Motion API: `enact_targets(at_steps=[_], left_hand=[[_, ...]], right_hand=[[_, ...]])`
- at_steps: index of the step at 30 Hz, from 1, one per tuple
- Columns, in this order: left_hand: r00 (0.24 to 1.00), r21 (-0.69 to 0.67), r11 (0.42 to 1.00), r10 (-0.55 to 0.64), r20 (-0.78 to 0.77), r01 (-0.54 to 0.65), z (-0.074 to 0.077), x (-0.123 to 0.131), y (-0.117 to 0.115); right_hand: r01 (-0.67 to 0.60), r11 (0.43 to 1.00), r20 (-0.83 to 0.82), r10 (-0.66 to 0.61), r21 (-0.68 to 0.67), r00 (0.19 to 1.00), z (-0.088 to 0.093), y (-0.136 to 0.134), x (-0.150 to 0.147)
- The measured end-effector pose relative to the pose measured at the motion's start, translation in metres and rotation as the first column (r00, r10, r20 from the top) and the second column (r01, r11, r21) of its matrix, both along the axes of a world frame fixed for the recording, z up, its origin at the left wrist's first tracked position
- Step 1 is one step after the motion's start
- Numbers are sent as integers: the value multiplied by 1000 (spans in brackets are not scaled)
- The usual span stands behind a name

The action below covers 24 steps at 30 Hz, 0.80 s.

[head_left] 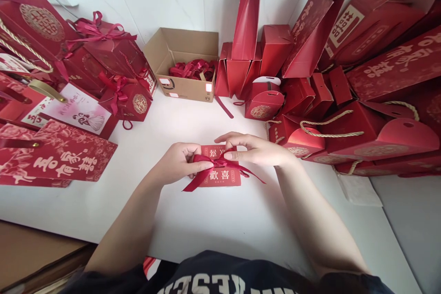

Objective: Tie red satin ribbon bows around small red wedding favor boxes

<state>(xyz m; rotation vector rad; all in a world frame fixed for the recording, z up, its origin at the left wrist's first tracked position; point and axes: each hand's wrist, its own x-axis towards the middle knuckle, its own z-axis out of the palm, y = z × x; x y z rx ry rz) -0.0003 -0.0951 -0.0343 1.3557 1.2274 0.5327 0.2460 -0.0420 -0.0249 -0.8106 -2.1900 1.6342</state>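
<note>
In front of me on the white table lies a small red gift box (223, 180) with pale Chinese characters on its top. A dark red ribbon (203, 174) is tied across it in a bow, its tails spreading to the lower left and lower right. My left hand (179, 161) pinches the bow's left loop between thumb and fingers. On the other side, my right hand (246, 147) has its thumb and a fingertip closed on the ribbon near the knot, the other fingers arched above. The hands partly cover the box's top and sides.
An open cardboard box (186, 87) with red ribbons inside stands against the wall. Red gift boxes with bows (129, 101) and flowered gift bags (76, 156) crowd the left. Many red boxes (263, 101) with rope handles fill the right. A loose ribbon (224, 107) lies near the back.
</note>
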Motion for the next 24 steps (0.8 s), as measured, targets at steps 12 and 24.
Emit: enact_targets(at_steps=[12, 24], left_hand=[[996, 85, 996, -6, -94, 14, 6, -3, 3], [1000, 41, 999, 11, -14, -10, 1, -6, 6]], right_hand=[[-132, 990, 25, 133, -53, 991, -1, 6, 10], [12, 1000, 7, -12, 19, 1000, 0, 4, 11]])
